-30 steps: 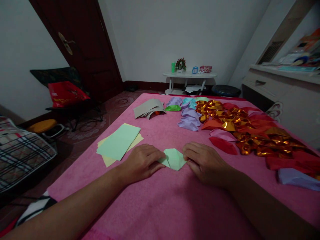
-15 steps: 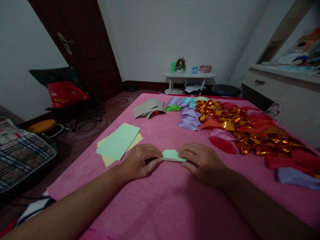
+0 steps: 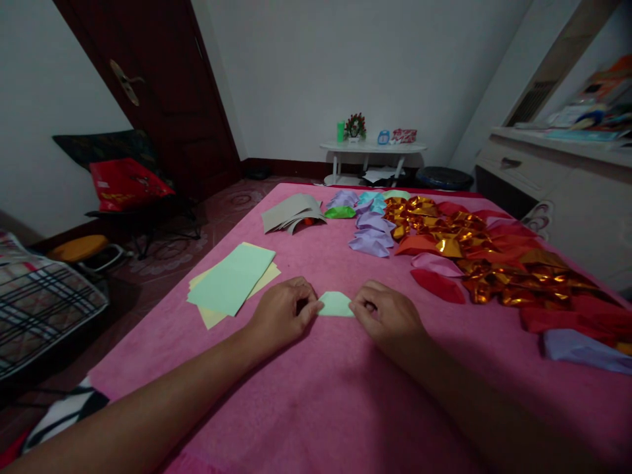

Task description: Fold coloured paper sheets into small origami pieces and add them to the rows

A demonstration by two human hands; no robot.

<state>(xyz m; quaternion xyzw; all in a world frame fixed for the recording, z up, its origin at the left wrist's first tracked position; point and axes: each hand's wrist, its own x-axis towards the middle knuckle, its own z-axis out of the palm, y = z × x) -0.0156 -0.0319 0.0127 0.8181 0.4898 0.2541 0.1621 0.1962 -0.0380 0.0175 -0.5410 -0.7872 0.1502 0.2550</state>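
Note:
A small piece of folded light-green paper (image 3: 336, 305) is held low over the pink cloth, its top edge narrower than its bottom. My left hand (image 3: 286, 309) pinches its left end between thumb and curled fingers. At the right end, my right hand (image 3: 388, 313) grips it the same way. Both ends of the paper are hidden by my fingertips. To the left of my left hand lies a stack of flat light-green sheets (image 3: 234, 276), with yellow sheets (image 3: 210, 318) sticking out beneath.
Grey sheets (image 3: 289, 212) lie farther back on the pink-covered table (image 3: 296, 408). Folded paper pieces fill the right side: purple ones (image 3: 370, 245), shiny gold ones (image 3: 484, 280) and a red one (image 3: 438, 285). A small white table (image 3: 372, 147) stands by the wall.
The folded paper has turned in my fingers: the raised lower flap seen before now appears as one flat face. Both hands have curled more tightly at its ends.

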